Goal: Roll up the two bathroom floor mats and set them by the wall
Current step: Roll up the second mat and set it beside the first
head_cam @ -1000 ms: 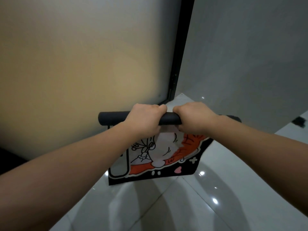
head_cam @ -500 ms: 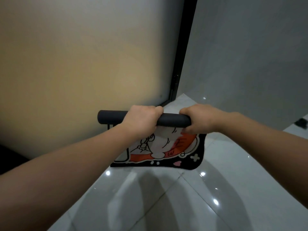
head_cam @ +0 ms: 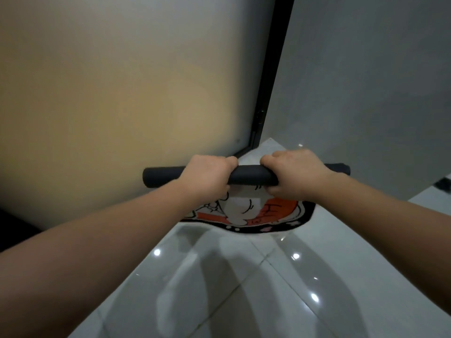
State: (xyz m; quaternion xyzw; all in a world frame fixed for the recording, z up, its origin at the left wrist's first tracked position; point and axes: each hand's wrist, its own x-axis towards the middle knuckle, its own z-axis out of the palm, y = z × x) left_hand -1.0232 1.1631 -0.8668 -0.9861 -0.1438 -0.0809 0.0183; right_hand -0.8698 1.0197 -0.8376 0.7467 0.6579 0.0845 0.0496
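1. We cannot make out the whole print on the mat [head_cam: 246, 211]: only a short orange, white and black strip hangs in view, and our wrists cover its upper part. Of a second mat we see nothing we can be sure of; a small dark blur at the right edge is too cut off to name.
2. The mat sits at the centre of the frame, mostly wound into a dark tube that runs level from left to right. The left end sticks out past our left hand [head_cam: 207, 178], and the right end shows just beyond our right hand [head_cam: 295, 175].
3. The loose end droops below the tube, above the glossy tiled floor [head_cam: 244, 289]; whether it touches the floor we cannot tell.
4. Both hands are closed around the tube, knuckles up, close together with a short bare stretch between them.
5. Both forearms reach in from the lower corners, towards the frosted panel [head_cam: 122, 93] and the grey wall [head_cam: 366, 93].
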